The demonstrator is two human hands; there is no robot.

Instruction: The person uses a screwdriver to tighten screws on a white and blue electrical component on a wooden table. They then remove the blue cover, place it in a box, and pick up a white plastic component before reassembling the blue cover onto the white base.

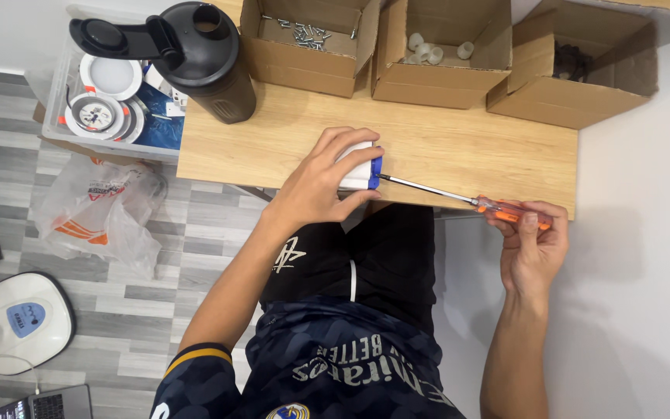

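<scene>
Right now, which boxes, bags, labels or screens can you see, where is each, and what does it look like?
Left cardboard box: back of desk, brown, open, holds screws.
Middle cardboard box: beside it, brown, open, holds white caps.
Right cardboard box: desk's far right, brown, open, dark parts inside.
Clear plastic bin: left of desk, round white lamps inside.
Plastic bag: floor, translucent white, orange print.
Laptop: bottom left corner, screen barely visible.

Under the left hand's fingers (348,150) sits a white block (357,172) with a blue end; the screwdriver (459,198) by the right fingers (529,221) has a clear orange handle. Pale wood-grain worktop (459,147), brown cardboard boxes (308,43), black bottle (203,58).
</scene>
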